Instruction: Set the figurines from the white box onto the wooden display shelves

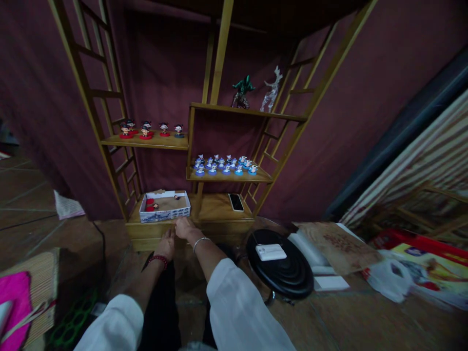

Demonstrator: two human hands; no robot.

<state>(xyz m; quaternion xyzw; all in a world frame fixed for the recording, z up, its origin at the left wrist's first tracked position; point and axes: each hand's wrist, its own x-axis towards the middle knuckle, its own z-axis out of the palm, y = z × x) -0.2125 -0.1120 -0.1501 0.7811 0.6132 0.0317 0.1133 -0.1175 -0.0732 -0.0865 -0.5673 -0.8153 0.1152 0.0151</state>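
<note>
My left hand (167, 245) and my right hand (185, 227) are close together in front of the bottom shelf (215, 208). The fingers of both are curled in, and anything between them is too small to make out. Just behind them sits a shallow white box (166, 215) with a blue pattern. Inside it are a small dark-haired figurine (155, 206), red round bases (149, 201) and another small piece (177, 197) at the far right. On the upper left shelf stand several red-based figurines (145, 132).
Several blue and white figurines (221, 164) fill the middle shelf. Above are a green figure (243, 90) and a clear deer figure (271, 90). A phone (236, 202) lies at the shelf's right. A black stool (280, 273) carries a white object (271, 252).
</note>
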